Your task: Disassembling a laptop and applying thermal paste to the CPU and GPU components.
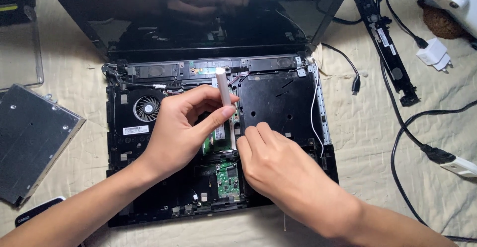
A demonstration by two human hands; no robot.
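Your forearms come in from the near edge, crossing over the front rim of the opened laptop base (149, 212), which lies on a cream cloth (367, 142) with its covers off. Your left hand (181, 127) pinches a small white lit torch (222, 89) between thumb and fingers, its glowing tip pointing far, toward the speaker bar by the hinge. Your right hand (278, 165) is curled, fingertips pressed down beside the green circuit board (227, 180) at the near left corner of the black drive bay (278, 103); you cannot tell whether it grips anything beneath. Left of your left hand sits the round cooling fan (146, 108). A thin white wire (313, 108) runs along the right edge of the bay. The dark screen (208, 13) stands at the far side, mirroring your hands. On the cloth at left lies a removed silver optical drive (30, 142); at right, well apart, lie a long black trim strip (385, 41), a white charger plug (433, 54) and black cables (402, 127).
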